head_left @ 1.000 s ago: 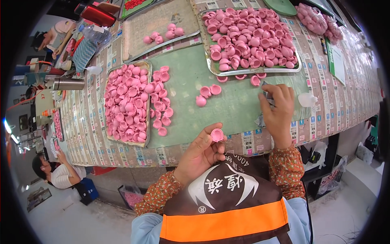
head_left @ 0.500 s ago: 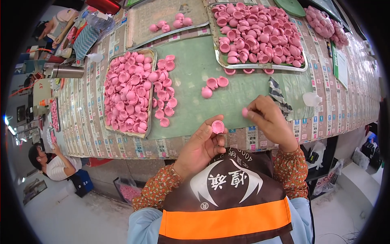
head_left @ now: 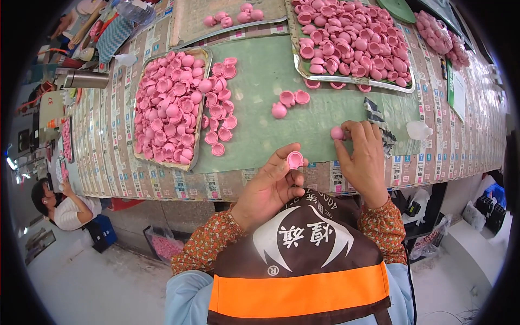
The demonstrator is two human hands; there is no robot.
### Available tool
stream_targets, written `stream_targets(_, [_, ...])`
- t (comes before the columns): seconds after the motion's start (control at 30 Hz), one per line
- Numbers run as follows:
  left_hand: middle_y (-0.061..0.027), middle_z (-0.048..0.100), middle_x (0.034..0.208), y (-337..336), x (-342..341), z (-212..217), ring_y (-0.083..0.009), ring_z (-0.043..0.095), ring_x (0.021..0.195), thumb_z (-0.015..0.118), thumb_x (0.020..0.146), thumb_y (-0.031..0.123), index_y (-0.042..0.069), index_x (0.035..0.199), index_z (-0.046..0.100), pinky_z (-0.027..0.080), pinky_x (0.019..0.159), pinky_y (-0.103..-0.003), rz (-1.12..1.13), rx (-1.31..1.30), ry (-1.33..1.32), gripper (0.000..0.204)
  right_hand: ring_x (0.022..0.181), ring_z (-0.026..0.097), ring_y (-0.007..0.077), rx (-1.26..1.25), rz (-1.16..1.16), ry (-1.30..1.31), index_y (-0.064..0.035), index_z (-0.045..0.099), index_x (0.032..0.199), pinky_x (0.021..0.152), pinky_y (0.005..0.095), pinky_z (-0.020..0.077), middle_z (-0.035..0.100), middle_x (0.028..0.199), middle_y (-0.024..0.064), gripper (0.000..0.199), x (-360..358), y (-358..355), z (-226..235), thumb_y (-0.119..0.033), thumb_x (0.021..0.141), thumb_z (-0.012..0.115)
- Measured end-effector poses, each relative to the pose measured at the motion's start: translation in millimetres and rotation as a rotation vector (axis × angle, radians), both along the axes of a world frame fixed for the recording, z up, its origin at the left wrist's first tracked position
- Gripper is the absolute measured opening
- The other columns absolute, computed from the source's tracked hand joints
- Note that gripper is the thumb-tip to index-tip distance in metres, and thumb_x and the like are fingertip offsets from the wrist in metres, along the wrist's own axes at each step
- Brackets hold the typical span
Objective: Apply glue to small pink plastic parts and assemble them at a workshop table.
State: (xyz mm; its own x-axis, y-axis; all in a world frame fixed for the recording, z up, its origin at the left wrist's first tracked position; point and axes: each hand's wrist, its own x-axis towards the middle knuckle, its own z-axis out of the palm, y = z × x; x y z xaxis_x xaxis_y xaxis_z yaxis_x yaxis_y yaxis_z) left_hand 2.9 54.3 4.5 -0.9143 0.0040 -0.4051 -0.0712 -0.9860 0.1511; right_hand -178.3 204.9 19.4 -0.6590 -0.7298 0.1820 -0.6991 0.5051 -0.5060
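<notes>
My left hand (head_left: 264, 188) holds a small pink plastic cup-shaped piece (head_left: 295, 160) between thumb and fingers, its hollow side facing up. Over the green mat (head_left: 252, 122), my right hand (head_left: 366, 158) pinches a rounded pink piece (head_left: 337, 133) between thumb and fingers. The two hands are apart. Just beyond them lies a small group of pink pieces (head_left: 287, 98), some hollow side up and one dome up. A striped black-and-grey cloth (head_left: 377, 120) sits beside my right hand.
To the left, a metal tray heaped with pink pieces (head_left: 170, 108) has more spilled along its side. Another full tray (head_left: 346, 81) stands at the far right. A third tray (head_left: 189, 32) holds several pieces. A white bottle (head_left: 418, 130) is at right; a steel flask (head_left: 86, 79) at left.
My right hand has turned, with its fingers now pointing farther away and the rounded piece shifted slightly right and away. The left hand keeps its cup-shaped piece. The whole view has shifted a little.
</notes>
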Motion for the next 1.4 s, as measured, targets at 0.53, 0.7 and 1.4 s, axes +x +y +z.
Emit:
stream_targets(0.53, [-0.0077,0.057,0.126,9.8,0.7,-4.0,-0.0172,0.062,0.100,0.060,0.098,0.013,0.010,0.140,0.044,0.058,0.085,-0.032,-0.030,-0.030,-0.040,0.045,0.083,0.048,0.0091,-0.245,-0.048,-0.844,-0.0023,0.056,0.106,0.076,0.0248,0.0409,0.054,0.092,0.0001,0.022,34.9,3.8,19.1,-0.007,0.086,0.064])
stream_targets(0.7, [-0.0028,0.058,0.119,14.1,-3.1,5.9,-0.0131,0.061,0.103,0.063,0.097,0.012,0.009,0.135,0.048,0.055,0.087,-0.029,-0.044,-0.160,-0.082,0.041,0.085,0.048,0.0078,-0.328,0.057,-0.891,-0.0010,0.053,0.110,0.079,0.0238,0.0409,0.054,0.098,0.0010,0.026,58.3,4.1,22.8,-0.007,0.087,0.064])
stream_targets(1.4, [-0.0037,0.059,0.112,19.6,-2.8,-2.7,-0.0103,0.059,0.104,0.067,0.091,0.002,0.006,0.120,0.052,0.053,0.090,-0.026,0.003,-0.323,0.009,0.033,0.087,0.052,0.0096,-0.407,0.046,-1.104,-0.0009,0.054,0.111,0.080,0.0251,0.0437,0.059,0.100,0.0031,0.034,56.7,9.6,20.0,-0.009,0.085,0.074])
